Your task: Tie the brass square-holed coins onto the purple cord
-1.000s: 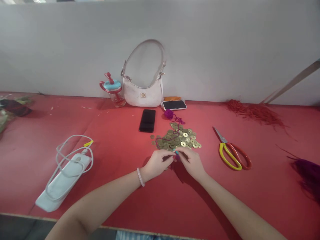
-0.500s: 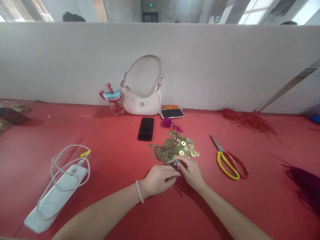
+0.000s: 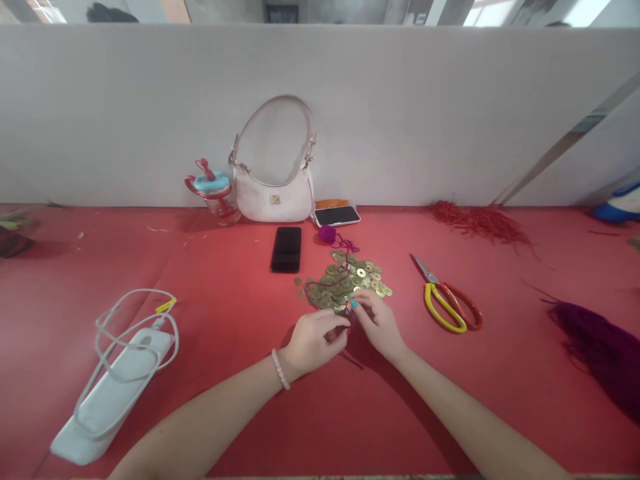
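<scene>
At the near edge of a pile of brass-coloured coins [image 3: 333,280] with holes in the middle, my two hands almost meet. My left hand [image 3: 316,341], a pale bead bracelet at its wrist, pinches purple yarn [image 3: 326,284] between thumb and fingers. Just to its right and slightly farther off, my right hand [image 3: 379,328], with turquoise nails, also pinches the yarn. The exact spot between the fingertips is small and partly hidden; whether a coin is there I cannot tell. The yarn winds over the coins from a purple ball [image 3: 327,234], and a loose end shows under my hands.
Scissors [image 3: 445,300] with yellow and red handles lie right of the coins. Behind are a black phone [image 3: 286,250], another phone [image 3: 337,215], a white handbag [image 3: 274,200] and a cup [image 3: 215,193]. A white power strip [image 3: 115,387] lies left, purple yarn strands [image 3: 600,340] right.
The whole view has shifted, so the table things appear higher and slightly left. My left fingertips have moved a little up toward the coins; both hands still pinch the yarn.
</scene>
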The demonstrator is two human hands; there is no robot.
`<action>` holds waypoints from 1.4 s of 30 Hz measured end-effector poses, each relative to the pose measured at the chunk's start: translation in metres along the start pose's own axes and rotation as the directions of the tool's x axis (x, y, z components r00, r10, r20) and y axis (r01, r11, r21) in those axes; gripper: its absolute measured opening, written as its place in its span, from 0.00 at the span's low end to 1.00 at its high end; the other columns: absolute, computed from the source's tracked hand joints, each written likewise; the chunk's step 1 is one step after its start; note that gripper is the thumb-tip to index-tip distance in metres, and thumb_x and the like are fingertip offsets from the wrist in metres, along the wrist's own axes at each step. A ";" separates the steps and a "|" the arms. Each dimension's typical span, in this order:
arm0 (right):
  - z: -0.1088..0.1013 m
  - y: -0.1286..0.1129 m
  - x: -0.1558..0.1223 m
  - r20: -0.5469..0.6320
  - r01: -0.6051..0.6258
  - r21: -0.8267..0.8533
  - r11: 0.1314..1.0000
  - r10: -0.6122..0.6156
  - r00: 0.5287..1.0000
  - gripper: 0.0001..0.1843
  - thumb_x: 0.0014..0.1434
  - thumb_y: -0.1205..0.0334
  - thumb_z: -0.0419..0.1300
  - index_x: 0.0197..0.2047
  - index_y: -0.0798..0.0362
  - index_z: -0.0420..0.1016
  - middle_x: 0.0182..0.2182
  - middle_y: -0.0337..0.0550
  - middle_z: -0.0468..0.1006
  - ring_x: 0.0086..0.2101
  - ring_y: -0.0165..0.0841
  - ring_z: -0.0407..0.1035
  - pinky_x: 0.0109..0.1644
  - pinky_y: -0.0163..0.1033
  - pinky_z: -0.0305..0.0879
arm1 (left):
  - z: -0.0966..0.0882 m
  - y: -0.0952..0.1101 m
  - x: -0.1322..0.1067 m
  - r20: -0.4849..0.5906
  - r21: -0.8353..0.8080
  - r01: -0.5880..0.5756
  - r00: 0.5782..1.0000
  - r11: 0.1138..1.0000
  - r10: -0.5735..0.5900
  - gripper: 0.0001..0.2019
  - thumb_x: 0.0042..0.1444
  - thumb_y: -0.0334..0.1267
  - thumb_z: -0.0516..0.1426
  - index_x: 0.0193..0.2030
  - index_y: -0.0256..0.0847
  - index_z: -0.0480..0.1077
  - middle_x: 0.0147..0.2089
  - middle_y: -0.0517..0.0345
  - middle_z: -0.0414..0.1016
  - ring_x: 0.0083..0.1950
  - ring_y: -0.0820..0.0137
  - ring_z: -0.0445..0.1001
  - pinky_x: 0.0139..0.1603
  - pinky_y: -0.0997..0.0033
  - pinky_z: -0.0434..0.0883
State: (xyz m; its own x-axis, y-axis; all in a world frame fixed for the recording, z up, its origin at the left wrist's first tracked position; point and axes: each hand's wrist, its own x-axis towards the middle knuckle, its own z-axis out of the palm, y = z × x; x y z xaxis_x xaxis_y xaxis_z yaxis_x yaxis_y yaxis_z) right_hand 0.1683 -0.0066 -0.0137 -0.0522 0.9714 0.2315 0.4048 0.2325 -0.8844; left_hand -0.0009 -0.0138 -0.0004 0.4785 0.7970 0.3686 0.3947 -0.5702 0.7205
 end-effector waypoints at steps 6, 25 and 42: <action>-0.003 -0.007 -0.009 0.100 0.162 0.063 0.985 -0.168 0.981 0.04 0.58 0.60 0.48 0.34 0.50 0.58 0.27 0.40 0.70 0.28 0.31 0.66 0.31 0.36 0.64 | 0.002 -0.001 0.002 -0.061 -0.074 0.125 0.990 0.989 -0.129 0.07 0.49 0.29 0.53 0.33 0.38 0.71 0.23 0.62 0.62 0.24 0.77 0.60 0.26 0.79 0.60; -0.007 -0.003 -0.007 0.338 0.632 -0.439 0.639 -0.535 0.775 0.13 0.59 0.69 0.46 0.41 0.53 0.70 0.31 0.47 0.77 0.33 0.35 0.70 0.37 0.40 0.65 | 0.004 -0.005 0.009 -0.202 -0.258 0.287 0.918 0.923 -0.341 0.08 0.48 0.30 0.53 0.34 0.35 0.71 0.31 0.55 0.75 0.30 0.73 0.71 0.32 0.74 0.69; -0.011 -0.025 -0.017 0.379 0.725 -0.416 0.549 -0.620 0.687 0.13 0.60 0.70 0.47 0.41 0.51 0.70 0.38 0.44 0.75 0.42 0.34 0.65 0.46 0.44 0.62 | 0.002 -0.008 0.008 -0.114 -0.292 0.239 0.953 0.926 -0.282 0.07 0.46 0.28 0.53 0.31 0.34 0.71 0.28 0.55 0.74 0.29 0.74 0.70 0.31 0.76 0.69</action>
State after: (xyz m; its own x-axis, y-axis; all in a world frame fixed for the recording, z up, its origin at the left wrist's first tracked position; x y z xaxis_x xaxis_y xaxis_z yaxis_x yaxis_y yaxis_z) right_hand 0.1691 -0.0299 0.0092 -0.6326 0.5412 0.5541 0.5642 0.8121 -0.1490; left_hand 0.0013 -0.0037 -0.0045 0.2553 0.9426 0.2151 0.2509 -0.2795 0.9268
